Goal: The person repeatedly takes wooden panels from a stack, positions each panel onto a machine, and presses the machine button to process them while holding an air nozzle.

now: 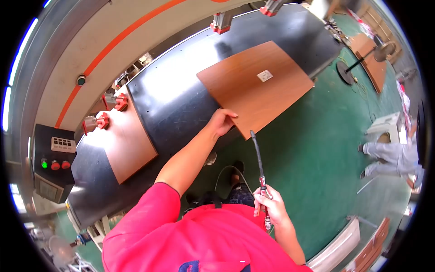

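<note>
A brown wood-grain panel (258,86) lies on the black machine table and juts past its front edge. A small white label (264,75) sits on its top face. My left hand (221,121) grips the panel's near left edge, thumb on top and the other fingers partly hidden. My right hand (271,204) is closed around the handle of what looks like an air blow gun (258,156), with a long dark nozzle. The nozzle tip appears at the panel's near corner; whether it touches I cannot tell. A thin hose runs near my body.
Another brown panel (127,140) lies on the black table (167,113) at left, under red-footed clamps (103,120). A control box (53,163) with a lit green button stands far left. At right are a person in grey trousers (385,156) and a round-based stand (345,72).
</note>
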`<control>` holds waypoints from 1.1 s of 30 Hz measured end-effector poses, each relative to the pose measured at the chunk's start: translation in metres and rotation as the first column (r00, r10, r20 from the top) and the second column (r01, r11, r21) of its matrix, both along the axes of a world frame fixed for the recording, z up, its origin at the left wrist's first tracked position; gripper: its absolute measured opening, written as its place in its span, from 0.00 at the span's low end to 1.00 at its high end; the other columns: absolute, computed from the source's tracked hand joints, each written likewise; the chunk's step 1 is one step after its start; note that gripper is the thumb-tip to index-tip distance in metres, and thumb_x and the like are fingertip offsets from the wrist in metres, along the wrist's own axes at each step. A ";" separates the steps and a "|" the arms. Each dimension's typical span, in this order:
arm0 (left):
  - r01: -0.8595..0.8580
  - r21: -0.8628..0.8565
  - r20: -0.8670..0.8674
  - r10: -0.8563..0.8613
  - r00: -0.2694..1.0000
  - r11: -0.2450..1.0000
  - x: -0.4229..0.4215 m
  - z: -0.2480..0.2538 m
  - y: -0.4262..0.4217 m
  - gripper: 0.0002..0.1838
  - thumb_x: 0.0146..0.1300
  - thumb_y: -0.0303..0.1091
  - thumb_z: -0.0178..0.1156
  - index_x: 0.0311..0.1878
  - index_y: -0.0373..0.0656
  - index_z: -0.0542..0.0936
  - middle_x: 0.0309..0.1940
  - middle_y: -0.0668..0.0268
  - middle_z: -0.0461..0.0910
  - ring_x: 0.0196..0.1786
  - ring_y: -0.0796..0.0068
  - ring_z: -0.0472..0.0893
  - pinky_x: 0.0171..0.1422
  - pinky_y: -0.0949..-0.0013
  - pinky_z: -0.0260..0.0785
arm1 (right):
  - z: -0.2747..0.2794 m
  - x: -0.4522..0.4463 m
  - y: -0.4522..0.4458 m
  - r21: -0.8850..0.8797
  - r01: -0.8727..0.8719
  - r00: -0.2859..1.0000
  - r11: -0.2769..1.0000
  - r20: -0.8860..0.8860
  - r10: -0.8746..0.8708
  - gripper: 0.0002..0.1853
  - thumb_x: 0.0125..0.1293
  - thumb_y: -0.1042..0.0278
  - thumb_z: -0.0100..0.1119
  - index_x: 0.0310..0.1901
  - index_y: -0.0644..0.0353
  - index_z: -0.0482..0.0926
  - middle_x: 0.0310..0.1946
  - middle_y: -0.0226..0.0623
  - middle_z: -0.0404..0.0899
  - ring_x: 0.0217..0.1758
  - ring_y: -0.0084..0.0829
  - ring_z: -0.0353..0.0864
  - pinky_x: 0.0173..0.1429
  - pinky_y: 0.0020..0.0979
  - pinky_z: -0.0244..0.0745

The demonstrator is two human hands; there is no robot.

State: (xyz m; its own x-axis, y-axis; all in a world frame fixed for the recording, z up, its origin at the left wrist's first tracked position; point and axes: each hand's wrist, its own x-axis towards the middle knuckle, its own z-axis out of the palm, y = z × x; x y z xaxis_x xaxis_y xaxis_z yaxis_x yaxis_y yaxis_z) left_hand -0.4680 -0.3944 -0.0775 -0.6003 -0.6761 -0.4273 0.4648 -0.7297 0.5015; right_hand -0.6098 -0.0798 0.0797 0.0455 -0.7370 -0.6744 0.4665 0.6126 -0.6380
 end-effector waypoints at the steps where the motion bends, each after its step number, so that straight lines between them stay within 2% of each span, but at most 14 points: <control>1: -0.009 0.023 0.016 0.008 1.000 1.000 -0.007 -0.007 -0.009 0.23 0.51 0.17 0.59 0.55 0.31 0.75 0.52 0.58 0.80 0.58 0.60 0.79 0.70 0.55 0.68 | -0.003 -0.007 -0.007 0.012 0.008 1.000 1.000 0.018 -0.009 0.06 0.70 0.71 0.60 0.42 0.63 0.74 0.23 0.35 0.77 0.21 0.29 0.79 0.26 0.30 0.77; 7: -0.025 -0.090 0.102 0.034 0.994 0.996 -0.036 0.020 -0.048 0.21 0.66 0.29 0.62 0.61 0.36 0.74 0.53 0.60 0.81 0.57 0.65 0.82 0.64 0.61 0.75 | -0.017 -0.034 -0.045 0.002 0.011 0.999 1.000 0.033 -0.011 0.07 0.70 0.71 0.57 0.43 0.65 0.73 0.24 0.40 0.78 0.21 0.33 0.80 0.27 0.34 0.81; 8: 0.057 -0.149 0.292 -0.011 0.956 0.987 -0.038 0.026 -0.054 0.19 0.68 0.30 0.61 0.60 0.36 0.75 0.50 0.59 0.82 0.55 0.65 0.83 0.63 0.60 0.76 | -0.019 -0.037 -0.049 -0.001 0.003 0.999 1.000 0.037 -0.003 0.07 0.70 0.71 0.57 0.44 0.65 0.72 0.23 0.41 0.78 0.21 0.34 0.80 0.27 0.35 0.82; 10: 0.230 -0.186 0.642 -0.059 0.764 0.955 -0.038 0.042 -0.062 0.16 0.70 0.32 0.59 0.58 0.37 0.78 0.45 0.58 0.84 0.52 0.66 0.85 0.60 0.59 0.78 | -0.021 -0.040 -0.054 -0.002 -0.005 0.999 1.000 0.045 0.005 0.08 0.71 0.71 0.56 0.45 0.65 0.72 0.23 0.42 0.77 0.20 0.35 0.80 0.27 0.36 0.82; 12: 0.556 -0.175 0.933 -0.043 0.356 0.813 -0.030 0.080 -0.059 0.16 0.70 0.41 0.59 0.49 0.38 0.83 0.38 0.54 0.86 0.47 0.62 0.86 0.56 0.56 0.78 | -0.016 -0.038 -0.058 -0.003 -0.022 0.998 1.000 0.051 0.022 0.07 0.71 0.72 0.55 0.45 0.65 0.72 0.24 0.41 0.77 0.21 0.33 0.80 0.27 0.34 0.81; 14: 0.614 -0.390 0.886 0.461 0.048 0.687 -0.039 0.034 -0.071 0.19 0.67 0.49 0.60 0.41 0.41 0.87 0.36 0.50 0.86 0.47 0.56 0.86 0.56 0.52 0.75 | -0.015 -0.035 -0.062 0.016 -0.057 0.997 0.998 0.044 0.056 0.07 0.71 0.73 0.54 0.46 0.65 0.72 0.23 0.42 0.77 0.21 0.35 0.80 0.27 0.36 0.82; 18: 0.489 -0.440 0.893 0.425 0.149 0.753 -0.009 0.038 -0.035 0.24 0.65 0.55 0.58 0.38 0.39 0.86 0.35 0.49 0.85 0.44 0.47 0.85 0.50 0.47 0.75 | -0.011 0.003 -0.058 0.006 -0.182 0.983 0.983 0.020 0.182 0.08 0.70 0.73 0.54 0.47 0.66 0.71 0.23 0.43 0.76 0.21 0.36 0.79 0.28 0.39 0.83; 23: 0.225 -0.581 0.777 0.451 0.439 0.782 0.181 0.075 0.172 0.26 0.73 0.57 0.52 0.39 0.39 0.79 0.36 0.48 0.83 0.43 0.44 0.82 0.49 0.49 0.73 | 0.008 0.081 -0.084 -0.074 -0.634 0.769 0.770 0.044 0.638 0.09 0.70 0.70 0.55 0.46 0.65 0.71 0.22 0.43 0.76 0.21 0.36 0.78 0.29 0.35 0.80; 25: -0.008 -0.310 0.920 0.302 0.250 0.951 0.288 0.128 0.318 0.27 0.74 0.59 0.50 0.49 0.43 0.81 0.45 0.50 0.83 0.50 0.48 0.82 0.56 0.51 0.73 | 0.044 0.151 -0.064 -0.045 -0.798 0.601 0.601 0.026 0.799 0.08 0.70 0.70 0.57 0.45 0.65 0.73 0.22 0.41 0.76 0.21 0.34 0.78 0.29 0.31 0.77; 27: -0.058 -0.310 0.895 0.271 -0.354 0.949 0.389 0.134 0.447 0.21 0.74 0.53 0.50 0.44 0.43 0.80 0.41 0.53 0.82 0.45 0.48 0.81 0.50 0.53 0.75 | 0.053 0.218 -0.059 -0.057 -0.910 0.412 0.411 -0.003 0.911 0.07 0.69 0.72 0.58 0.44 0.65 0.74 0.22 0.40 0.77 0.22 0.32 0.79 0.29 0.29 0.76; 28: -0.375 -0.322 0.879 0.128 -0.459 0.869 0.431 0.170 0.511 0.17 0.73 0.45 0.50 0.36 0.41 0.78 0.34 0.56 0.81 0.38 0.55 0.81 0.41 0.57 0.75 | 0.057 0.252 -0.051 -0.064 -0.947 0.317 0.314 -0.030 0.948 0.08 0.69 0.72 0.58 0.44 0.66 0.74 0.22 0.39 0.77 0.22 0.32 0.79 0.29 0.29 0.76; 30: -0.783 -0.594 0.804 0.127 -0.580 0.186 0.515 0.217 0.656 0.15 0.71 0.42 0.55 0.41 0.35 0.76 0.36 0.50 0.79 0.41 0.59 0.81 0.44 0.56 0.73 | 0.071 0.334 -0.026 -0.071 -0.988 0.144 0.137 -0.103 0.984 0.08 0.68 0.72 0.60 0.45 0.66 0.75 0.22 0.38 0.77 0.23 0.31 0.79 0.30 0.28 0.75; 31: -0.445 -0.895 0.442 -0.062 -0.895 0.033 0.546 0.210 0.727 0.16 0.71 0.44 0.58 0.42 0.37 0.73 0.33 0.54 0.77 0.37 0.66 0.78 0.41 0.59 0.70 | 0.065 0.363 -0.009 -0.116 -0.989 0.095 0.089 -0.054 0.994 0.10 0.67 0.72 0.60 0.46 0.65 0.75 0.24 0.38 0.77 0.25 0.32 0.79 0.32 0.30 0.75; 33: -0.239 -0.962 0.155 -0.456 -0.876 0.133 0.605 0.265 0.857 0.22 0.71 0.51 0.61 0.41 0.38 0.71 0.39 0.53 0.77 0.42 0.60 0.77 0.47 0.55 0.69 | 0.072 0.445 0.037 -0.169 -0.985 0.013 0.026 0.079 0.997 0.11 0.66 0.71 0.61 0.46 0.65 0.75 0.25 0.39 0.76 0.26 0.33 0.79 0.33 0.32 0.75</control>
